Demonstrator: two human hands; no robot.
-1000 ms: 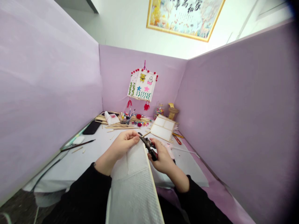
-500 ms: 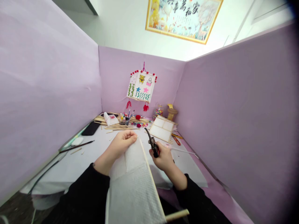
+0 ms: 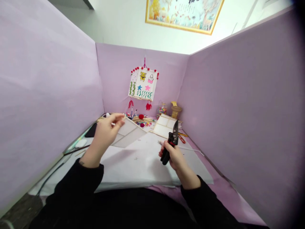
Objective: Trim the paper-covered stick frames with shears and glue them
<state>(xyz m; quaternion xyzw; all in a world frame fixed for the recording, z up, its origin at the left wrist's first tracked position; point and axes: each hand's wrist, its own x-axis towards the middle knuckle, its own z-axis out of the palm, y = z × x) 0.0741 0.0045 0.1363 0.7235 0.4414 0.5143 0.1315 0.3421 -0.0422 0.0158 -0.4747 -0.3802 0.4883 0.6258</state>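
My left hand (image 3: 105,133) is raised over the left of the table and grips a white paper panel (image 3: 128,132) framed in thin wood sticks, held tilted above the white sheet (image 3: 143,162). My right hand (image 3: 172,156) is closed around the handles of black cutting pliers (image 3: 172,140), their jaws pointing up and shut. A second framed panel (image 3: 164,126) lies flat on the table just beyond the pliers.
A decorated paper lantern (image 3: 143,84) hangs at the back wall. Below it lie wooden sticks (image 3: 143,119), pom-poms, a jar (image 3: 162,110) and a string spool (image 3: 176,111). A dark phone (image 3: 90,130) and a brush (image 3: 76,150) lie left. Purple partitions enclose three sides.
My left hand lifted the framed panel off my lap and swung it forward and left over the table. My right hand drew the pliers away to the right, jaws now upright.
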